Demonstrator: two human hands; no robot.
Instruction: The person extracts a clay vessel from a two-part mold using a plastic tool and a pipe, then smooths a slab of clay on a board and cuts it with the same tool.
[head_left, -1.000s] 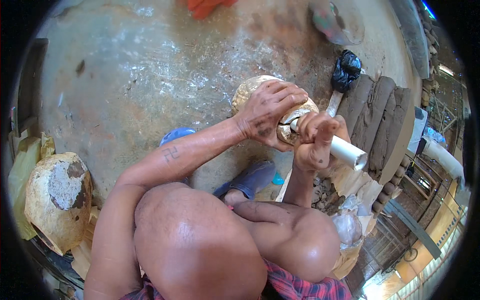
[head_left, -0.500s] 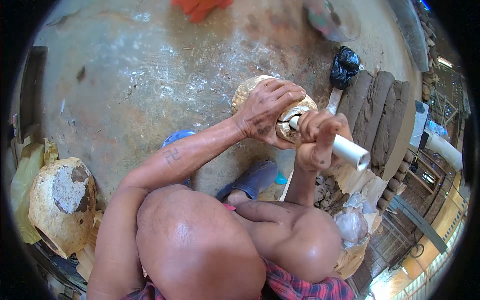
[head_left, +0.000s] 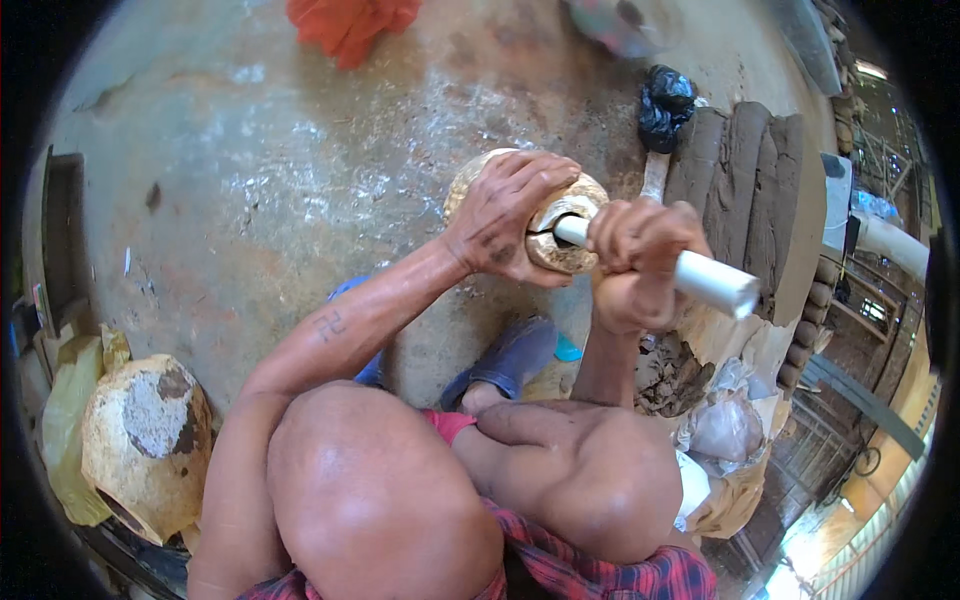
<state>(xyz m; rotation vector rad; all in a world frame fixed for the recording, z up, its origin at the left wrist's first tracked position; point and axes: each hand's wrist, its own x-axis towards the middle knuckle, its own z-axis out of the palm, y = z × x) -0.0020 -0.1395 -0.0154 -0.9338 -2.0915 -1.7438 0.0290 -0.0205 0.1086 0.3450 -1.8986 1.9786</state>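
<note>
My left hand (head_left: 508,215) is clamped over a pale, rough, rounded hollow piece (head_left: 583,200), its fingers over the top and the thumb beneath. A crack-like gap runs into the round hole at the end facing right. Into that hole goes one end of a white pipe (head_left: 718,284); how deep it reaches is hidden. My right hand (head_left: 645,262) is wrapped round the pipe just outside the hole, and the pipe's far end sticks out to the right. A larger pale hollow piece (head_left: 115,450) with a grey patch sits at the lower left.
Dark slabs that look like clay (head_left: 745,170) lie to the right, with a black plastic bag (head_left: 665,108) at their far end. Crumbled dark lumps (head_left: 672,376) and a clear plastic bag (head_left: 727,430) are nearer. Red material (head_left: 355,22) lies on the far floor.
The rounded piece has shifted slightly left. The pipe's outer end has swung up and to the right, and more of the hole shows. Both hands keep their grip.
</note>
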